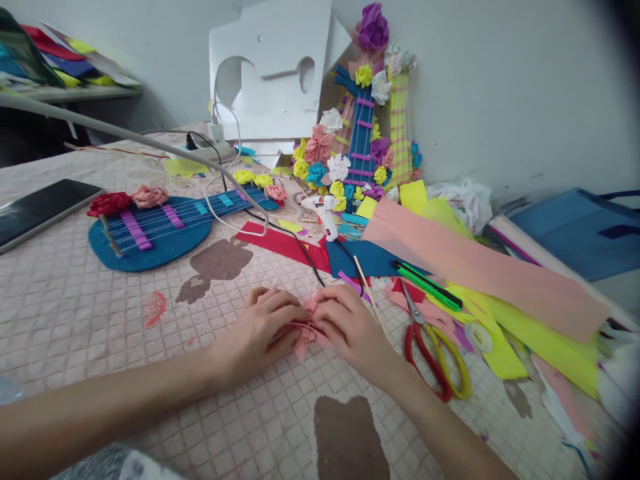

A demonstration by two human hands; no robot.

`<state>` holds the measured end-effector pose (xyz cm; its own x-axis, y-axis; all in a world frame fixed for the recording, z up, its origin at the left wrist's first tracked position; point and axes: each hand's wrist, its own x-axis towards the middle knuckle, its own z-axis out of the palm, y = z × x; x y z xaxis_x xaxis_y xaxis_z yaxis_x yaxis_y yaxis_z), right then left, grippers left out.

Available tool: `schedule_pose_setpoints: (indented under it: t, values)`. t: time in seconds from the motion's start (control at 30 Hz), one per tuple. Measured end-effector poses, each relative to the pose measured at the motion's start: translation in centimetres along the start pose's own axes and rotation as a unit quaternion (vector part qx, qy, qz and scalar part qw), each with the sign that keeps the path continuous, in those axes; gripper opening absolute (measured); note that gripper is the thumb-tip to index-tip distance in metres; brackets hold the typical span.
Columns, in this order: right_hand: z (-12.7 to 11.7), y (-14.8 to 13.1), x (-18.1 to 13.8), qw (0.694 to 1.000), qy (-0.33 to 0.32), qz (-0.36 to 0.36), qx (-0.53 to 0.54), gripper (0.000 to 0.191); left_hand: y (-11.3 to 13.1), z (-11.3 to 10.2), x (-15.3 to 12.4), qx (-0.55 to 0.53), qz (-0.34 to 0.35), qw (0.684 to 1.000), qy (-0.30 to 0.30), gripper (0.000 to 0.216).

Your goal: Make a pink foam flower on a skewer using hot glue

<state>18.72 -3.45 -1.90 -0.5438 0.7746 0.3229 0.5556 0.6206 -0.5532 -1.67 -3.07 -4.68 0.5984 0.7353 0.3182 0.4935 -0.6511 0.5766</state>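
Note:
A crumpled piece of pink crepe paper [304, 339], gathered like a flower, is between my two hands just above the table. My left hand [265, 327] pinches it from the left, and my right hand [350, 327] pinches its right side. The fingers partly cover its shape. Beyond the hands, a blue guitar-shaped craft [195, 223] with strings, purple strips and paper flowers lies flat. A white glue gun [324, 212] stands near a red paper strip [285, 243]. Close to my right hand lies a thin wooden stick [367, 290].
Red and yellow scissors [433, 353], a green cutter knife [429, 287] and pink paper [480, 267] lie on the right. A phone [45, 210] is far left. Decorated paper guitars [361, 133] lean at the back wall. A white cable [125, 127] crosses above the table.

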Motion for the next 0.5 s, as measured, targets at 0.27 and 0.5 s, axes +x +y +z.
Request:
schedule_pose_setpoints:
  t: [0.27, 0.5]
  values:
    - [-1.4, 1.9, -1.3, 0.867, 0.204, 0.170, 0.420, 0.006, 0.0, 0.0, -0.1, -0.005, 0.003, 1.000, -0.004, 0.022]
    - [-6.2, 3.6, -2.6, 0.811, 0.518, 0.094, 0.254, 0.009, 0.1, -0.1, -0.1, 0.001, 0.003, 1.000, -0.004, 0.022]
